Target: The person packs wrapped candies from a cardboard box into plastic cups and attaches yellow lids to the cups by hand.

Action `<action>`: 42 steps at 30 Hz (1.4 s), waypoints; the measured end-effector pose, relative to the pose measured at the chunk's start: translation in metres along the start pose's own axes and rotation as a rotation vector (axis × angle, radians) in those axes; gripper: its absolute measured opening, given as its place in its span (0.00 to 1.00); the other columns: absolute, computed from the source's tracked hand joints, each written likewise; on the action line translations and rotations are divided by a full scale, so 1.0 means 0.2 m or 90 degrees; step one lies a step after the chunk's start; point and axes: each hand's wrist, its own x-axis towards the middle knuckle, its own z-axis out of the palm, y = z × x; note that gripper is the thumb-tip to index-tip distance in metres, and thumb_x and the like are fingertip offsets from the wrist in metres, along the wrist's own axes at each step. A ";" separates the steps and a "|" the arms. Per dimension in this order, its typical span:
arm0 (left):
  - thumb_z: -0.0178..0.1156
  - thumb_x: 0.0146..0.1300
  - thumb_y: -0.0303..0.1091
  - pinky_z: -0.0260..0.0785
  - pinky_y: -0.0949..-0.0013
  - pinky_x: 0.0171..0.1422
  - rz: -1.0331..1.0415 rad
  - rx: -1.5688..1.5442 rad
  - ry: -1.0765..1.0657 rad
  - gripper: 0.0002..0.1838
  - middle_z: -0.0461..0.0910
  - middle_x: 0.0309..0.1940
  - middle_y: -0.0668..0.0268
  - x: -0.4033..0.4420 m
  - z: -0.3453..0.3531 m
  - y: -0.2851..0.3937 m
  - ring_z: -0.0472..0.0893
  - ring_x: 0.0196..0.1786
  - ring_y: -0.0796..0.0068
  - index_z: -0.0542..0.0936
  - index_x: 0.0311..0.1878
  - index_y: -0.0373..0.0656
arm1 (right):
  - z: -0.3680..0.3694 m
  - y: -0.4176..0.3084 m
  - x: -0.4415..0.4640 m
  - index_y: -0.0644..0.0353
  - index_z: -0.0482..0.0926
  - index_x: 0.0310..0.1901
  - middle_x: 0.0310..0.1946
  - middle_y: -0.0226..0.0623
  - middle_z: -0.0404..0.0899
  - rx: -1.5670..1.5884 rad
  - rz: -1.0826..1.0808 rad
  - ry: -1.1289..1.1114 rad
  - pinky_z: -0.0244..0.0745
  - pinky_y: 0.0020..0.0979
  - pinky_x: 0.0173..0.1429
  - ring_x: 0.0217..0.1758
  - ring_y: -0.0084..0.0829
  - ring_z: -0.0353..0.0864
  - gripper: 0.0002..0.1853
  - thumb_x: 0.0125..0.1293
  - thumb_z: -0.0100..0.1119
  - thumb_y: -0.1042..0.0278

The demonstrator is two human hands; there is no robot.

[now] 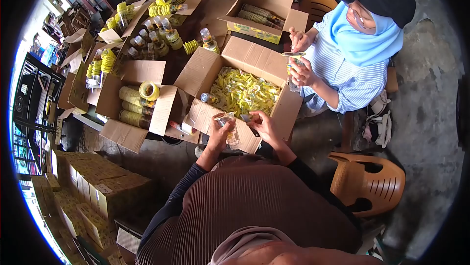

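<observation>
My left hand (222,131) is closed around a clear plastic cup (233,140), over the near flap of an open carton. My right hand (265,126) is closed on a small dark tool (253,131) with a grey tip, just right of the cup; its exact kind is too small to make out. Beyond both hands, the open cardboard box (198,71) holds a heap of yellow and clear plastic scraps (245,91). A clear cup with a printed label (209,98) lies at the box's left side.
Across to the right, a person (360,64) holds a clear cup (294,71). Boxes of stacked yellow-rimmed cups (134,106) stand left, with cups in groups (156,35) behind. A brown chair (369,184) is at right; cartons (98,186) are piled lower left.
</observation>
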 end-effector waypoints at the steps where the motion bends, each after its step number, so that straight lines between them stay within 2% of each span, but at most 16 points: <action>1: 0.63 0.63 0.33 0.74 0.62 0.53 0.004 0.006 -0.007 0.28 0.75 0.47 0.59 0.01 -0.02 0.01 0.79 0.48 0.68 0.59 0.61 0.44 | 0.00 0.01 0.00 0.63 0.74 0.48 0.25 0.39 0.81 -0.042 -0.009 -0.028 0.73 0.30 0.34 0.28 0.28 0.81 0.22 0.53 0.72 0.72; 2: 0.64 0.62 0.32 0.75 0.63 0.51 0.008 0.012 -0.014 0.29 0.76 0.46 0.58 0.01 -0.03 0.02 0.80 0.46 0.68 0.59 0.61 0.43 | -0.01 -0.19 -0.02 0.62 0.71 0.52 0.28 0.40 0.80 -0.223 -0.039 -0.065 0.73 0.35 0.35 0.30 0.34 0.81 0.25 0.52 0.71 0.73; 5: 0.66 0.60 0.31 0.75 0.63 0.50 -0.041 -0.033 0.003 0.31 0.75 0.45 0.58 -0.01 -0.03 0.10 0.80 0.45 0.67 0.59 0.61 0.40 | 0.03 -0.12 -0.03 0.61 0.71 0.50 0.30 0.41 0.79 -0.360 -0.104 -0.111 0.73 0.40 0.37 0.33 0.42 0.80 0.24 0.52 0.69 0.75; 7: 0.67 0.58 0.31 0.75 0.64 0.51 -0.029 -0.032 0.002 0.32 0.75 0.45 0.59 -0.03 -0.02 0.14 0.80 0.46 0.68 0.60 0.61 0.40 | 0.04 -0.11 -0.03 0.63 0.73 0.47 0.31 0.40 0.76 -0.402 -0.130 -0.075 0.73 0.39 0.38 0.35 0.42 0.79 0.21 0.50 0.68 0.77; 9: 0.69 0.57 0.30 0.75 0.65 0.51 -0.015 -0.030 -0.003 0.33 0.75 0.45 0.60 -0.06 -0.01 0.21 0.79 0.47 0.68 0.60 0.61 0.39 | 0.05 -0.24 0.00 0.62 0.74 0.47 0.31 0.42 0.78 -0.578 -0.286 0.027 0.73 0.43 0.39 0.35 0.47 0.79 0.21 0.50 0.68 0.74; 11: 0.72 0.53 0.29 0.74 0.66 0.52 0.133 0.247 -0.024 0.36 0.74 0.44 0.61 -0.07 0.00 0.28 0.78 0.48 0.69 0.60 0.60 0.39 | 0.08 -0.23 0.04 0.62 0.76 0.43 0.33 0.43 0.79 -0.583 -0.256 0.042 0.74 0.41 0.40 0.37 0.45 0.80 0.15 0.54 0.67 0.71; 13: 0.75 0.48 0.28 0.73 0.66 0.54 0.211 0.357 -0.032 0.40 0.74 0.44 0.62 -0.04 -0.04 0.27 0.77 0.50 0.70 0.60 0.61 0.39 | 0.11 -0.19 0.09 0.62 0.78 0.43 0.36 0.45 0.80 -0.170 -0.029 -0.021 0.75 0.34 0.41 0.38 0.39 0.82 0.12 0.61 0.64 0.66; 15: 0.77 0.45 0.28 0.71 0.66 0.56 0.289 0.423 -0.057 0.43 0.74 0.43 0.62 -0.03 -0.05 0.29 0.77 0.50 0.71 0.60 0.61 0.39 | 0.13 -0.34 0.11 0.62 0.80 0.43 0.37 0.40 0.81 -0.165 0.054 -0.078 0.75 0.27 0.42 0.38 0.30 0.82 0.12 0.67 0.60 0.61; 17: 0.79 0.42 0.29 0.70 0.66 0.58 0.306 0.476 -0.064 0.45 0.74 0.45 0.61 -0.03 -0.04 0.36 0.76 0.53 0.69 0.61 0.61 0.38 | 0.18 -0.44 0.13 0.63 0.80 0.44 0.35 0.32 0.80 0.178 0.171 -0.116 0.74 0.25 0.41 0.37 0.23 0.80 0.14 0.69 0.58 0.59; 21: 0.80 0.41 0.34 0.68 0.63 0.62 0.342 0.533 -0.141 0.49 0.75 0.51 0.57 -0.03 -0.05 0.46 0.75 0.57 0.64 0.60 0.64 0.37 | 0.21 -0.51 0.15 0.65 0.79 0.42 0.33 0.27 0.78 0.202 0.138 -0.127 0.71 0.21 0.39 0.34 0.16 0.75 0.10 0.67 0.61 0.65; 24: 0.78 0.45 0.39 0.64 0.62 0.67 0.256 0.492 -0.299 0.51 0.73 0.58 0.53 0.00 -0.10 0.52 0.73 0.63 0.63 0.59 0.68 0.36 | 0.20 -0.51 0.17 0.65 0.80 0.41 0.32 0.26 0.77 0.153 0.112 -0.121 0.70 0.20 0.38 0.32 0.14 0.72 0.08 0.67 0.62 0.68; 27: 0.79 0.44 0.41 0.63 0.62 0.68 0.154 0.427 -0.411 0.49 0.74 0.58 0.54 0.01 -0.11 0.58 0.72 0.63 0.65 0.62 0.67 0.36 | 0.17 -0.55 0.18 0.66 0.79 0.40 0.31 0.26 0.77 0.095 0.097 -0.139 0.71 0.20 0.39 0.34 0.15 0.73 0.07 0.66 0.62 0.70; 33: 0.79 0.44 0.41 0.68 0.64 0.59 0.136 0.487 -0.460 0.34 0.78 0.47 0.60 0.03 -0.12 0.54 0.77 0.52 0.69 0.75 0.53 0.37 | 0.19 -0.52 0.16 0.65 0.78 0.38 0.31 0.28 0.78 0.051 0.060 -0.137 0.72 0.21 0.42 0.36 0.15 0.75 0.05 0.65 0.62 0.72; 35: 0.77 0.46 0.40 0.69 0.65 0.58 0.094 0.519 -0.392 0.33 0.78 0.46 0.60 0.02 -0.12 0.53 0.77 0.51 0.69 0.75 0.53 0.36 | 0.15 -0.39 0.15 0.65 0.79 0.38 0.33 0.31 0.80 -0.027 0.075 -0.101 0.74 0.26 0.41 0.36 0.22 0.78 0.08 0.61 0.65 0.71; 38: 0.74 0.51 0.38 0.68 0.67 0.58 0.132 0.503 -0.371 0.30 0.77 0.48 0.60 0.03 -0.14 0.48 0.76 0.52 0.69 0.72 0.55 0.37 | 0.05 -0.26 0.09 0.62 0.80 0.39 0.35 0.43 0.78 -0.394 -0.035 -0.007 0.74 0.40 0.45 0.41 0.46 0.80 0.18 0.48 0.73 0.64; 42: 0.64 0.60 0.36 0.64 0.65 0.63 0.125 0.446 -0.352 0.25 0.74 0.51 0.60 0.02 -0.15 0.43 0.73 0.56 0.69 0.70 0.58 0.37 | 0.00 -0.18 -0.01 0.61 0.80 0.40 0.35 0.44 0.77 -0.513 -0.020 -0.034 0.73 0.40 0.45 0.42 0.45 0.80 0.18 0.48 0.73 0.64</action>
